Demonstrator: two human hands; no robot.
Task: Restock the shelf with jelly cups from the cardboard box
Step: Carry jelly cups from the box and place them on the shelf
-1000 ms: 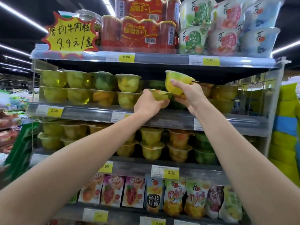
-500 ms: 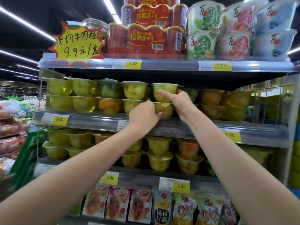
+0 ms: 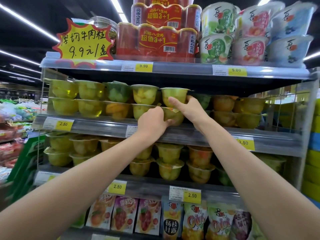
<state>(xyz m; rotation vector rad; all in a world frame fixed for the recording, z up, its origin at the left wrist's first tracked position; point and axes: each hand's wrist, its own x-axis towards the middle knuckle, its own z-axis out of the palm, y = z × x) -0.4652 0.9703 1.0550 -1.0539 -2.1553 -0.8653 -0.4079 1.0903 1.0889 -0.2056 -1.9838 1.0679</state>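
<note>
LOCATION: shop aisle, dark ceiling w/ strip lights (image 3: 26,19); tiered shelf (image 3: 103,124) fills the view.

TOP TIER: yellow handwritten sign (image 3: 83,44), red can packs (image 3: 155,42), big lidded tubs (image 3: 251,32). Not part of the job.

2ND TIER (work tier, 2.50 tag (image 3: 63,123)): clear jelly cups stacked two high along the front, yellow, green and orange fillings.
- Upper cup (image 3: 173,95): yellow, upright, in the top layer just right of its neighbour. Right hand (image 3: 189,109) grips it, thumb across the front wall, other fingers round the right side; their tips are hidden.
- Lower cup (image 3: 174,116): directly beneath the upper cup, base at the shelf lip. Left hand (image 3: 153,122) grips it from the left, fingers curled round its side and under its rim.
- Whether the two cups already bear full weight on shelf and stack: can't tell.

3RD TIER: more cups (image 3: 169,168), also two high, w/ dark gaps toward the right.

BOTTOM TIER: fruit pouches (image 3: 190,220).

CARDBOARD BOX: out of view, so remaining stock unknown.

STATUS (est.): left half of the 2nd tier looks fully faced. This pair is being seated as the next column, approx. mid-row. Just right of it the front row appears set back, w/ a green cup deeper in, so prob. at least one more column is needed there. The 3rd-tier gaps likely need filling too. Overall: partway done, with the release of both cups and further trips to the box left.
</note>
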